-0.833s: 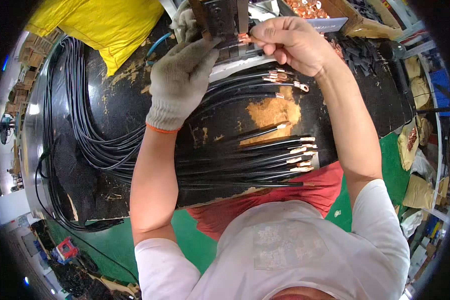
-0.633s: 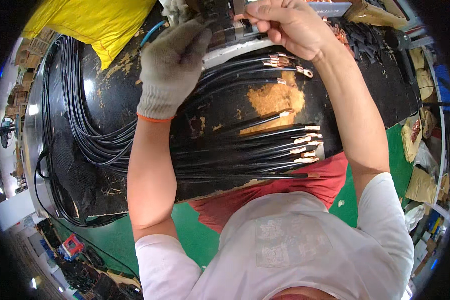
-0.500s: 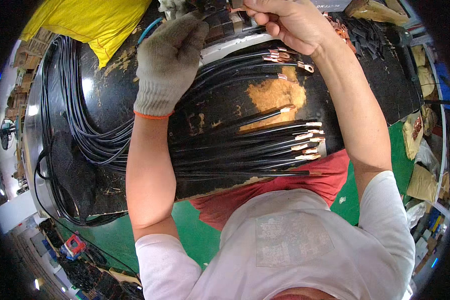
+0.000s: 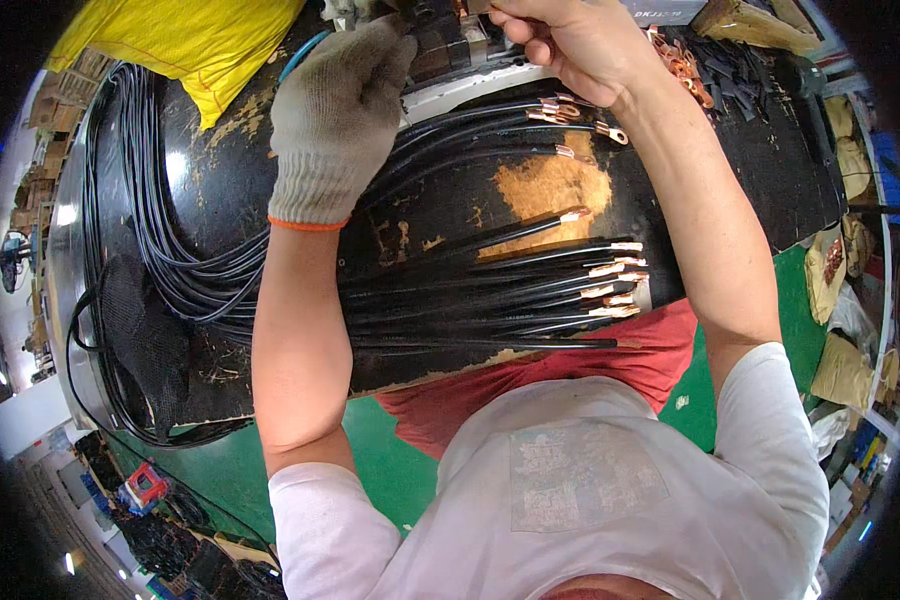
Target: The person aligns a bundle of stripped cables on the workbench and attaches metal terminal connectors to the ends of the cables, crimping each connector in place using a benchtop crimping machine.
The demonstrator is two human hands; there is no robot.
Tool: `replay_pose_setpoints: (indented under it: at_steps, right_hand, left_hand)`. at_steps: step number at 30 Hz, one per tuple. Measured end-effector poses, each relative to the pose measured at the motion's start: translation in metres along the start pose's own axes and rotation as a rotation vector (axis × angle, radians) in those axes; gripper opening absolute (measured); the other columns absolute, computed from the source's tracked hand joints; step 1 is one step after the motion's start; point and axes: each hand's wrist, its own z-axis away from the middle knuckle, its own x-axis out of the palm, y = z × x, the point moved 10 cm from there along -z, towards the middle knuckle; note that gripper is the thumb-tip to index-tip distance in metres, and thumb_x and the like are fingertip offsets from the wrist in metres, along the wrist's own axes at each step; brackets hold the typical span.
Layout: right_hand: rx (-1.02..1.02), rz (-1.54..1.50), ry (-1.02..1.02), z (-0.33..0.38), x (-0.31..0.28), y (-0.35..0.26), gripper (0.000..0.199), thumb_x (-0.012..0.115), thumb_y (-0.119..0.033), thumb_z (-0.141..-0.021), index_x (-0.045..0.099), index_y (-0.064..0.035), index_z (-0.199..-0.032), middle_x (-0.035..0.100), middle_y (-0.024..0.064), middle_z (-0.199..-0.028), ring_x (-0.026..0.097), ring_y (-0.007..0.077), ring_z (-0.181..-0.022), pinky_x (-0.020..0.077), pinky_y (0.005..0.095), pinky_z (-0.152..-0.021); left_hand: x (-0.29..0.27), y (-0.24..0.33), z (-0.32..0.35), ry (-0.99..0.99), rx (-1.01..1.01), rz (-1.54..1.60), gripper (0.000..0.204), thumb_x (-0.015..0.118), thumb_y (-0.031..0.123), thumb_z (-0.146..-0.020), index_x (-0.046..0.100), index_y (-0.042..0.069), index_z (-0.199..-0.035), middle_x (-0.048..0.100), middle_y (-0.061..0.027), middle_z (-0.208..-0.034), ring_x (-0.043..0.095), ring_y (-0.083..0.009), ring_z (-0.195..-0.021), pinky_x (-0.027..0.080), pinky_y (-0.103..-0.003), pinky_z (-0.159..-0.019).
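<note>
At the top of the head view, my left hand [image 4: 338,115], in a grey knit glove with an orange cuff edge, is closed beside a machine with dark metal blocks [image 4: 438,52]. Whatever its curled fingers hold is hidden. My bare right hand [image 4: 580,48] is pinched at the machine's right side; what sits at its fingertips is cut off by the upper edge. Below my hands run black cables with copper lugs [image 4: 555,108] on their ends. A larger bundle of black cables [image 4: 490,290], ending in bare copper, lies nearer to me, passing under my left forearm.
A yellow woven sack [image 4: 195,50] lies at the far left of the black worktable [image 4: 410,235]. Loose copper lugs [image 4: 685,70] and black sleeve pieces [image 4: 735,80] are piled at the far right, by a wooden block [image 4: 750,25]. Black mesh cloth [image 4: 145,340] rests at the left.
My right hand has shifted slightly up and left, and the copper piece seen at its fingertips is no longer visible. My left hand stays nearly in place, turned slightly.
</note>
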Motion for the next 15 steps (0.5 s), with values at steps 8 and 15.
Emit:
replay_pose_setpoints:
  at_steps: [8,15]
  right_hand:
    - [-0.014,0.02,0.02,0.002,0.001,-0.003,0.019,0.067,-0.012,-0.099,0.071,-0.0023,-0.084,0.068,0.0044,-0.066,0.057,0.0112,-0.046,0.0435,0.0233,-0.04]
    - [-0.005,0.019,0.035,0.004,0.002,-0.003,0.019,0.068,-0.013,-0.099,0.07,-0.0024,-0.083,0.067,0.0037,-0.065,0.057,0.01,-0.045,0.043,0.022,-0.04]
  left_hand:
    - [-0.001,0.002,-0.001,-0.007,0.009,-0.057,0.017,0.07,0.019,-0.092,0.074,0.011,-0.106,0.071,-0.0142,-0.096,0.07,-0.0354,-0.089,0.056,-0.041,-0.076]
    - [-0.002,0.002,-0.001,-0.014,0.002,-0.043,0.019,0.07,0.017,-0.092,0.075,0.011,-0.109,0.072,-0.0149,-0.098,0.071,-0.035,-0.092,0.057,-0.04,-0.078]
